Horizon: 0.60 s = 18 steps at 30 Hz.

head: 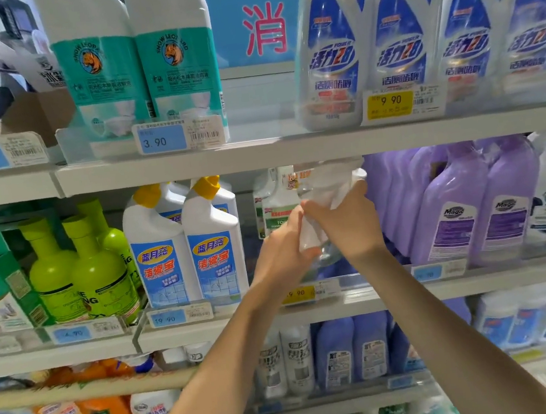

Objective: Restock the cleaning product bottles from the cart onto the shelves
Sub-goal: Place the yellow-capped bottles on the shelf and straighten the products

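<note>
Both arms reach up to the middle shelf (413, 293), where a pale, see-through bottle (327, 186) is held just inside the front edge. The bottle is blurred, so its label cannot be read. The left hand (282, 253) grasps its lower part, fingers curled round it from the left. The right hand (347, 225) grasps it higher up, fingers wrapped over the body from the right. The two hands touch each other in front of the bottle.

The bottle sits in the gap between the white bottles with yellow caps (214, 245) on its left and the purple bottles (454, 212) on its right. Just behind it stands a white bottle with a green label (280, 206). A yellow price tag (297, 294) is clipped to the shelf's front edge below the hands. Farther toward the left end stand green bottles (98, 276). On the upper shelf (258, 155), blue-labelled bottles (328, 55) line the right part.
</note>
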Motion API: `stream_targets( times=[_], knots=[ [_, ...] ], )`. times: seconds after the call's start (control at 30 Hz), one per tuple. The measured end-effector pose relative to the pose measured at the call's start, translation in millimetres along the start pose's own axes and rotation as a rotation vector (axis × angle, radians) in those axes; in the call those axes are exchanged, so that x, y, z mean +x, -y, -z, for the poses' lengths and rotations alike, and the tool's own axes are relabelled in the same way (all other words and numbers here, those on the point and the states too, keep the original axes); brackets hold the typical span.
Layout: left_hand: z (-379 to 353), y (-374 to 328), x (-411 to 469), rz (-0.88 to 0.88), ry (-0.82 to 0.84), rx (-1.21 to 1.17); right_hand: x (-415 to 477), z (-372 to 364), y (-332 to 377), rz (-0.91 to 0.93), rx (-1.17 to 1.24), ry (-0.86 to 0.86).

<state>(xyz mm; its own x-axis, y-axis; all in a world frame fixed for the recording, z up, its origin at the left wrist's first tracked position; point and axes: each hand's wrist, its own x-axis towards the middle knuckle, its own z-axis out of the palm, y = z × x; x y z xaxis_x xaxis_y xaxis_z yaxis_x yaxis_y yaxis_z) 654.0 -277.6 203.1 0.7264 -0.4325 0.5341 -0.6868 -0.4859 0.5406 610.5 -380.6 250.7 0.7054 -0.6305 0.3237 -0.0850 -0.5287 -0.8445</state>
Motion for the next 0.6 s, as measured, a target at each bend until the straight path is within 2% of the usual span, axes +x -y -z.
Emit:
stream_targets(
  times=[0.17, 0.23, 0.33, 0.4, 0.5, 0.6],
  knots=[
    [-15, 0, -6, -0.171, 0.003, 0.142, -16, -4, -15, -0.151, 0.150, -0.124],
    [-23, -2, -11, -0.218, 0.025, 0.196, -23, 4, -23, -0.158, 0.266, -0.187],
    [-32, 0, -14, -0.298, 0.030, 0.152, -33, 18, -35, -0.150, 0.420, -0.239],
    [-25, -3, -13, -0.308, 0.057, 0.083, -34, 21, -42, -0.163, 0.519, -0.246],
    [-18, 5, -7, -0.265, 0.203, 0.025, -32, 24, -47, -0.221, 0.651, -0.270],
    [-12, 8, -5, -0.274, 0.189, 0.058, -29, 25, -48, -0.252, 0.709, -0.300]
  ],
)
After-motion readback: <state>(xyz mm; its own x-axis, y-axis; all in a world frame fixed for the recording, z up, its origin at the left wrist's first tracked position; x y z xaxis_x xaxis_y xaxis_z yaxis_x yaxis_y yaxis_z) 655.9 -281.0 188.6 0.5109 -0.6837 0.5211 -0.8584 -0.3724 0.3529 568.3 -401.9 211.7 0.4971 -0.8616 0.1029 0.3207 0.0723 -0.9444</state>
